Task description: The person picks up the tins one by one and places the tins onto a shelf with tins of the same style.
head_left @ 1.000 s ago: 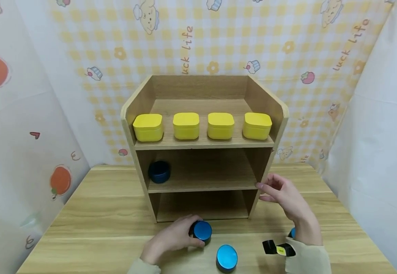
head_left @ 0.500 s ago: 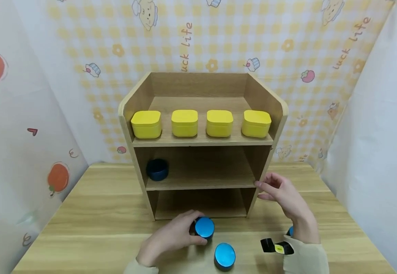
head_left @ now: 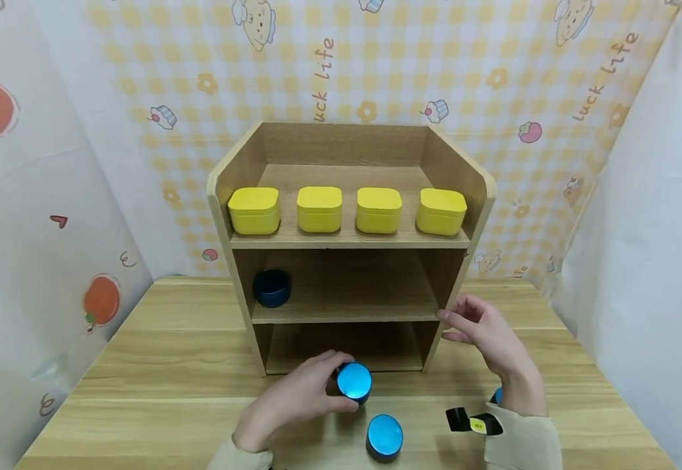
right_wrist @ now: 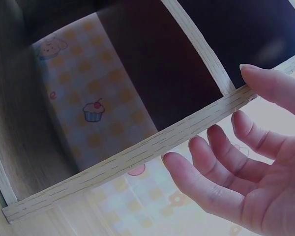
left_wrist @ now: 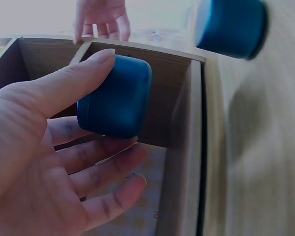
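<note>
My left hand (head_left: 301, 395) grips a small round blue lidded container (head_left: 355, 381) between thumb and fingers, in front of the shelf's lowest compartment. In the left wrist view the same blue container (left_wrist: 119, 98) sits between thumb and forefinger, the other fingers spread below. A second blue container (head_left: 385, 437) stands on the table, close to the held one. My right hand (head_left: 492, 336) holds the right side panel of the wooden shelf (head_left: 341, 241). In the right wrist view its thumb (right_wrist: 270, 86) lies at the panel's front edge, with the fingers on the outer side.
A dark blue container (head_left: 272, 289) stands at the left end of the middle shelf. Several yellow lidded boxes (head_left: 320, 210) line the top shelf. Part of another blue container (head_left: 497, 395) shows behind the right wrist, near a black strap (head_left: 473, 422). Patterned cloth hangs behind.
My left hand has moved slightly up and right with the blue container, toward the shelf. The right hand stays at the shelf's side. The head view has shifted a little.
</note>
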`<state>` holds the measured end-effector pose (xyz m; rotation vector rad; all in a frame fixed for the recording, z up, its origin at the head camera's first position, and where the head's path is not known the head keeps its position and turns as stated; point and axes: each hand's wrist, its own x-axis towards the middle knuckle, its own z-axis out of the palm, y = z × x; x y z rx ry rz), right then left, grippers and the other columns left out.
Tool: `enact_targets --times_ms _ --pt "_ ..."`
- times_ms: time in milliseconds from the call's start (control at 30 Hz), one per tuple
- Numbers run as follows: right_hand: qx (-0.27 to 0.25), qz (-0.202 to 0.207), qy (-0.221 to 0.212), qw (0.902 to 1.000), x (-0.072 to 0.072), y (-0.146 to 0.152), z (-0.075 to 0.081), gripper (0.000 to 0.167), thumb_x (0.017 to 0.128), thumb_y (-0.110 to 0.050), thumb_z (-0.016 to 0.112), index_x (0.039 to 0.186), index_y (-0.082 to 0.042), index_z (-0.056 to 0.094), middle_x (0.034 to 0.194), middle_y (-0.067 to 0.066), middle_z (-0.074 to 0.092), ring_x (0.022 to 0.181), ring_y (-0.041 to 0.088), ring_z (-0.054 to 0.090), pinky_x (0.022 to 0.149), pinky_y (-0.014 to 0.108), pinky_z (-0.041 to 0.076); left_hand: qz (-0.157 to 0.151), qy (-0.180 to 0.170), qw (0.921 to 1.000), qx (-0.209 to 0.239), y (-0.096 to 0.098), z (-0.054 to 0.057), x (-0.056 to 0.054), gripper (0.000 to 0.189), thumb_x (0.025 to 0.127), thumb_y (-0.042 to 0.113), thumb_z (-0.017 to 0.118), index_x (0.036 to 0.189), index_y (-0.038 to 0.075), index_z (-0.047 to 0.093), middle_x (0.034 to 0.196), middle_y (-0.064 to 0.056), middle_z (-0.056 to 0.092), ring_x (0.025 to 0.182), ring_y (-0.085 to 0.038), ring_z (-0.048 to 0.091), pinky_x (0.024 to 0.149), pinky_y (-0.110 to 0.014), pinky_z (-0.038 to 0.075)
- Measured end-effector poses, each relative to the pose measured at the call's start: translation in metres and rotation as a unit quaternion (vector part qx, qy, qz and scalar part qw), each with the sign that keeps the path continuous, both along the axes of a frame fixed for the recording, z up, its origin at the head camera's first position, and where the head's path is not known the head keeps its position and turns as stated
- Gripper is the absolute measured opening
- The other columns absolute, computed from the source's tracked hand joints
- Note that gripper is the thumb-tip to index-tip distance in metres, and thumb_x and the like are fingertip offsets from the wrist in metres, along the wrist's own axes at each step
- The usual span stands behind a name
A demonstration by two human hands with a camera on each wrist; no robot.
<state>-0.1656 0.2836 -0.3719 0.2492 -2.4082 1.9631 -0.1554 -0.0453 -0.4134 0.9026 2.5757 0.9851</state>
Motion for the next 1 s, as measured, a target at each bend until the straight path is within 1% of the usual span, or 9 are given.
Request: enact_targets --times_ms 100,233,400,500,633,733,900,1000 --pt "0.001 0.004 0.000 1.0000 -0.002 -0.001 -0.001 0.029 0.097 -0.017 0.064 0.098 0.008 0.050 0.100 0.018 0.055 0.102 0.026 0.062 0.081 0.043 0.057 -0.001 0.006 1.0000 0.003 -0.001 0.007 0.001 0.065 0.082 0.048 0.077 0.132 0.013 0.056 0.123 0.003 0.057 0.108 -0.017 0.056 0.090 -0.038 0.050" --pt "0.002 0.007 0.000 1.0000 -0.003 -0.003 -0.002 0.028 0.097 -0.017 0.063 0.098 0.008 0.050 0.101 0.018 0.055 0.102 0.025 0.062 0.081 0.043 0.057 0.000 0.015 0.9999 -0.002 -0.002 0.016 0.001 0.066 0.082 0.051 0.076 0.133 0.014 0.055 0.125 0.004 0.057 0.111 -0.017 0.055 0.092 -0.039 0.049" --pt "0.005 0.003 -0.002 1.0000 -0.003 -0.003 -0.001 0.030 0.096 -0.019 0.065 0.099 0.008 0.051 0.097 0.016 0.054 0.096 0.024 0.061 0.081 0.042 0.057 -0.004 0.024 0.9996 0.012 -0.001 0.028 0.002 0.065 0.082 0.049 0.076 0.133 0.014 0.055 0.121 0.007 0.057 0.107 -0.011 0.055 0.092 -0.034 0.049" --pt "0.003 -0.001 -0.002 1.0000 -0.002 -0.003 -0.001 0.030 0.096 -0.019 0.066 0.098 0.008 0.051 0.094 0.014 0.052 0.091 0.023 0.060 0.081 0.041 0.057 -0.011 0.041 0.9988 0.023 0.001 0.036 0.003 0.063 0.082 0.045 0.078 0.132 0.012 0.056 0.119 0.007 0.057 0.104 -0.009 0.055 0.091 -0.032 0.049" --pt "0.002 -0.001 0.004 1.0000 -0.001 -0.001 -0.002 0.030 0.096 -0.018 0.066 0.097 0.008 0.052 0.094 0.014 0.052 0.091 0.023 0.060 0.081 0.041 0.057 -0.012 0.071 0.9972 0.021 0.003 0.046 0.002 0.062 0.083 0.041 0.078 0.131 0.011 0.055 0.120 0.004 0.057 0.105 -0.010 0.055 0.092 -0.033 0.049" --pt "0.001 -0.002 0.002 1.0000 -0.001 -0.001 -0.002 0.030 0.095 -0.019 0.066 0.097 0.007 0.052 0.094 0.014 0.052 0.090 0.023 0.060 0.081 0.041 0.057 -0.004 0.089 0.9959 0.017 0.002 0.053 0.001 0.061 0.083 0.042 0.078 0.131 0.011 0.056 0.122 0.002 0.057 0.106 -0.011 0.056 0.093 -0.033 0.050" --pt "0.001 -0.003 0.000 1.0000 -0.001 -0.001 -0.002 0.029 0.095 -0.019 0.066 0.097 0.007 0.052 0.093 0.013 0.052 0.090 0.023 0.060 0.081 0.040 0.057 0.017 0.099 0.9946 0.025 -0.003 0.066 -0.004 0.059 0.084 0.040 0.077 0.130 0.011 0.056 0.123 0.001 0.058 0.105 -0.013 0.057 0.092 -0.035 0.050" --pt "0.002 -0.003 -0.001 1.0000 -0.002 -0.002 -0.002 0.030 0.095 -0.019 0.066 0.097 0.007 0.052 0.093 0.014 0.053 0.089 0.024 0.061 0.081 0.039 0.057 0.037 0.107 0.9931 0.030 -0.006 0.071 -0.008 0.057 0.085 0.038 0.077 0.130 0.009 0.057 0.123 -0.002 0.059 0.105 -0.016 0.058 0.091 -0.037 0.051"
